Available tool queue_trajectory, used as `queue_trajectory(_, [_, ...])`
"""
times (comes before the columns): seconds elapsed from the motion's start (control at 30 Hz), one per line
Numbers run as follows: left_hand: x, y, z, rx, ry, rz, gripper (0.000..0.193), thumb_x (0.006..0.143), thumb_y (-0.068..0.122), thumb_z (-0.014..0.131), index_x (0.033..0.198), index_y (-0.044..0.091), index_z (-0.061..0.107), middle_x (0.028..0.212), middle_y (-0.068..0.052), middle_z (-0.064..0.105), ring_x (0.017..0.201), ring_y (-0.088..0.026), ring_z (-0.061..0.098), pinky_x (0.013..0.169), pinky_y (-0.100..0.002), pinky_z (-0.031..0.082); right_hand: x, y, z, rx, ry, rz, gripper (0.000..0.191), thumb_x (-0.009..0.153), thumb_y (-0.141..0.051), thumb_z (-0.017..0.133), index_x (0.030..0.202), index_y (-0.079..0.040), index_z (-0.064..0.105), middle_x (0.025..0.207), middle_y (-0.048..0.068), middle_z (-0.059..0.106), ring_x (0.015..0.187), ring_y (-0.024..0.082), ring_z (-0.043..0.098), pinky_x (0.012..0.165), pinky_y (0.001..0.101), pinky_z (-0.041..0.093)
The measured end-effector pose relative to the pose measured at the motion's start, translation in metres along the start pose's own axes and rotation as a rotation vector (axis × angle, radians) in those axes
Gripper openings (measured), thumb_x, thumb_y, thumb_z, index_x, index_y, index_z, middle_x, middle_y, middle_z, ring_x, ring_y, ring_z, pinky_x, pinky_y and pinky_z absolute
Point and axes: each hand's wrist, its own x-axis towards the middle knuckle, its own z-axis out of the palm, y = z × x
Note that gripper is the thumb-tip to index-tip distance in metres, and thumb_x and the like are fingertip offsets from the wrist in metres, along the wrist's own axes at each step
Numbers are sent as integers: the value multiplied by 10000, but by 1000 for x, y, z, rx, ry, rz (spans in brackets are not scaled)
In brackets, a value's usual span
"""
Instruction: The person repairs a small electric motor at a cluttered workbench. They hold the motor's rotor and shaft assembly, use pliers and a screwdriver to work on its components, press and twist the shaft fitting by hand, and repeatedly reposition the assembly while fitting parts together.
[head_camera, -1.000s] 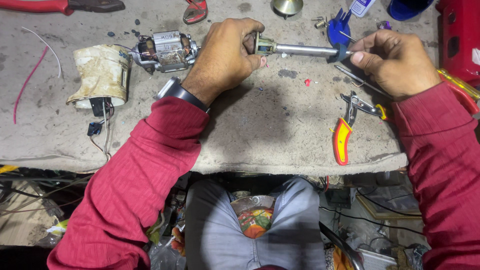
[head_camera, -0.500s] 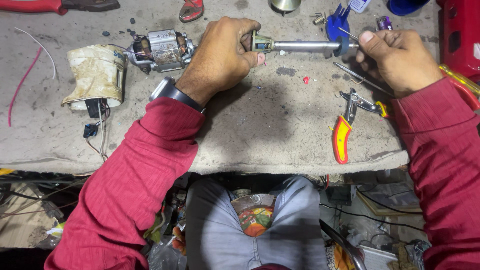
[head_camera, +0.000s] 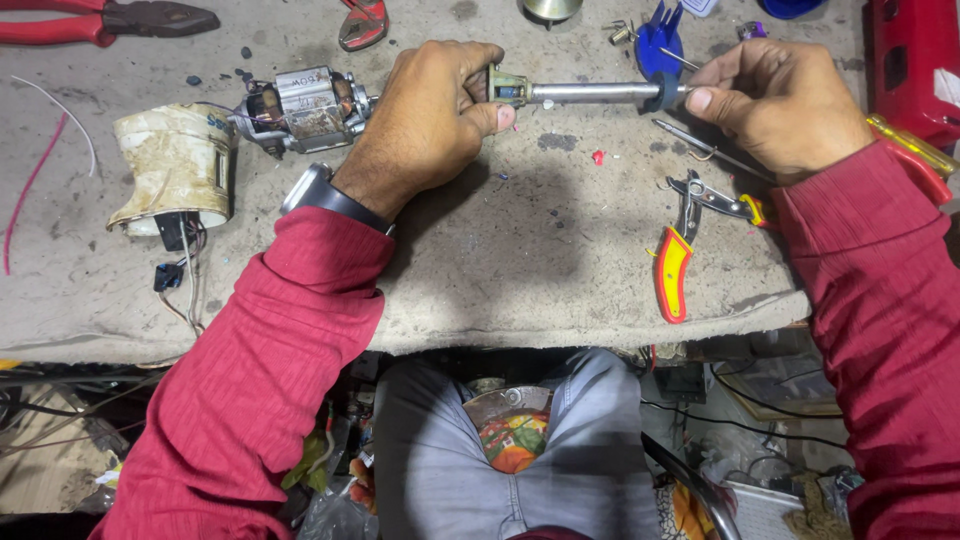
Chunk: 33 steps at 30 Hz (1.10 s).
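Observation:
My left hand grips a small electric motor assembly where its metal body joins a long steel shaft. A wristwatch sits on that wrist. My right hand pinches the far end of the shaft at a dark round collar. Both hands hold the assembly just above the worn grey workbench. Part of the motor between body and shaft is hidden under my left fingers.
A stained white cylindrical housing with trailing wires lies left. Red-and-yellow pliers lie near the front right edge, a thin metal pick behind them. Red-handled pliers lie at the top left, a red box at the right, a blue plastic part behind the shaft.
The motor and shaft stay gripped in both hands. My right hand has shifted its fingers on the shaft end, now pinching the dark collar.

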Motion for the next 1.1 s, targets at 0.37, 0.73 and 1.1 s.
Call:
queue_trajectory(0.37, [0, -3, 1, 17, -8, 12, 515, 836, 141, 874, 1273, -45, 674, 896, -134, 758, 791, -198, 728, 751, -346, 562, 2, 2, -1, 69, -31, -63, 166, 959, -2, 782, 1090, 9, 681, 989, 40, 723, 866, 81, 673, 749, 228, 555])
queue_trajectory(0.73, [-1, -2, 0, 5, 3, 3, 529, 814, 124, 889, 1266, -45, 673, 899, -135, 757, 764, -190, 722, 737, -343, 570, -2, -12, 2, -100, -28, 83, 259, 1114, -247, 656, 999, -19, 700, 746, 2, 572, 629, 78, 455, 542, 245, 371])
queue_trajectory(1.1, [0, -2, 0, -1, -9, -43, 548, 808, 127, 888, 1279, -41, 664, 912, -133, 756, 763, -172, 719, 734, -326, 575, -2, -14, 5, -18, -16, 144, 335, 1113, -330, 601, 947, -54, 692, 721, -27, 588, 603, 50, 483, 528, 223, 392])
